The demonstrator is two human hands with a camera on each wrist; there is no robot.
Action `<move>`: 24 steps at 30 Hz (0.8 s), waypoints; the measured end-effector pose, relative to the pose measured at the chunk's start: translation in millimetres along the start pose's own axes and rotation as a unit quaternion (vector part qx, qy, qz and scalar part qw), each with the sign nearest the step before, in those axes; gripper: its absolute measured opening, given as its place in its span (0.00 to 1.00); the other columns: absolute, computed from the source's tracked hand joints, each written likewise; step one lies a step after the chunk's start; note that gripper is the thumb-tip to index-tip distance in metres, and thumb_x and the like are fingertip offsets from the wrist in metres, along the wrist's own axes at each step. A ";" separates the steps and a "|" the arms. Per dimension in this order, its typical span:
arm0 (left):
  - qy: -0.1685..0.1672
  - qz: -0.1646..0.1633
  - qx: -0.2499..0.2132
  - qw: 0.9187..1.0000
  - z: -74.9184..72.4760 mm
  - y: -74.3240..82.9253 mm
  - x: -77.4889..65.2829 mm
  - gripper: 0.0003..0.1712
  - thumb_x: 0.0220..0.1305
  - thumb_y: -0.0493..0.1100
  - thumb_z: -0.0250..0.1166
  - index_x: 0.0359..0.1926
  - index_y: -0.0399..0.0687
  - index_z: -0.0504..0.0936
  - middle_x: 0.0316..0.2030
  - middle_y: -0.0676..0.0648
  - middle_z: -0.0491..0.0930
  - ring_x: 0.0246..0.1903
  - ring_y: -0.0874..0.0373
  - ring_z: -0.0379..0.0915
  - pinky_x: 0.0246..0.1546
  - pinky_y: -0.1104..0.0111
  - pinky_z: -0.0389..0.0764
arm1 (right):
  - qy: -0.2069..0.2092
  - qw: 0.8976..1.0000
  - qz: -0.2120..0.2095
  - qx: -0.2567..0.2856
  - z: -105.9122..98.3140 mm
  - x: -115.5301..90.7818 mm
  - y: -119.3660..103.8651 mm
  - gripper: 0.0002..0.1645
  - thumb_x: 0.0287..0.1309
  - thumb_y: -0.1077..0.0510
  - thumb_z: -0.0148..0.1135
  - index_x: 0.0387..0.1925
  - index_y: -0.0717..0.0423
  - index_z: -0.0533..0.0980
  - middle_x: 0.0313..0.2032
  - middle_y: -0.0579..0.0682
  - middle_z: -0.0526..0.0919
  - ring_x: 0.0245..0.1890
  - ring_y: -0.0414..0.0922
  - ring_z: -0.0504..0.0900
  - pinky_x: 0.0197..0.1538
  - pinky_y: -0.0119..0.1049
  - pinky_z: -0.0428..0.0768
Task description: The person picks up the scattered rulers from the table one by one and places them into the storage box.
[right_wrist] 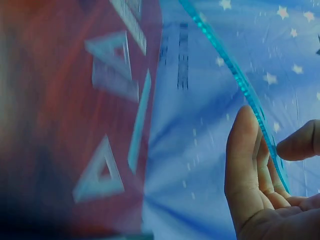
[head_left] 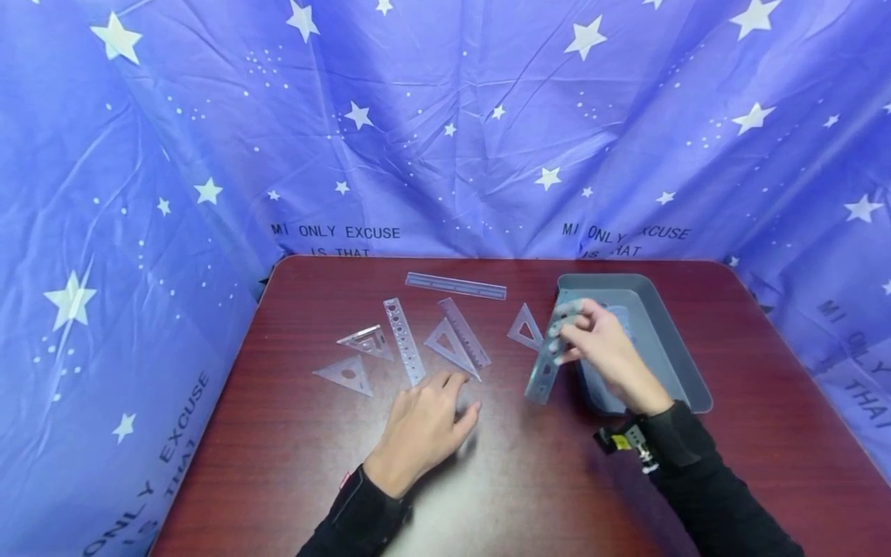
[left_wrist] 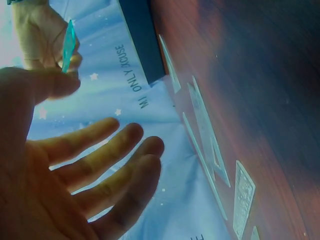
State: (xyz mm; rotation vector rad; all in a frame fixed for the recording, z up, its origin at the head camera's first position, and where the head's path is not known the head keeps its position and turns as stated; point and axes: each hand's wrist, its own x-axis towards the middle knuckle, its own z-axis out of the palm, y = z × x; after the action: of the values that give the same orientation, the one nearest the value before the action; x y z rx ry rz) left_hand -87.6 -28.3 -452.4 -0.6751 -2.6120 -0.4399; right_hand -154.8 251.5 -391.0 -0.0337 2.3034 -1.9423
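Note:
My right hand (head_left: 604,348) pinches a clear greenish ruler (head_left: 541,381) with holes in it, between thumb and fingers, at the left side of a grey tray (head_left: 685,379). In the right wrist view the ruler (right_wrist: 240,80) is seen edge-on and bows slightly. My left hand (head_left: 425,425) is over the table with its fingers spread and relaxed, holding nothing. Just beyond its fingertips lie a clear ruler with round holes (head_left: 404,340) and a set square (head_left: 445,344), which overlaps another ruler (head_left: 465,329).
A long ruler (head_left: 455,285) lies toward the table's back edge. A small set square (head_left: 525,328) rests left of the tray. Two more set squares (head_left: 367,340) lie at the left. A blue star-print curtain (head_left: 445,155) hangs around the table (head_left: 292,480).

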 end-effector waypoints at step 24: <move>-0.059 0.020 0.035 0.997 1.4 -4.2 -5.7 0.23 0.67 0.59 0.71 0.54 0.51 0.87 0.43 0.49 0.88 0.42 0.53 0.85 0.33 0.61 0.88 | -0.005 0.943 0.146 -0.299 -117.6 89.1 49.0 0.34 0.75 0.65 0.50 0.75 0.80 0.56 0.54 0.73 0.79 0.44 0.54 0.86 0.47 0.48 0.92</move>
State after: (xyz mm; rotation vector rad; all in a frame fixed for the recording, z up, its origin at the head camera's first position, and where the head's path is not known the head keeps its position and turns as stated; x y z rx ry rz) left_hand -85.6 -33.4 -457.1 -0.7478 -2.7045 -0.3028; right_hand -253.1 366.4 -427.3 0.2262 2.6159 -1.0568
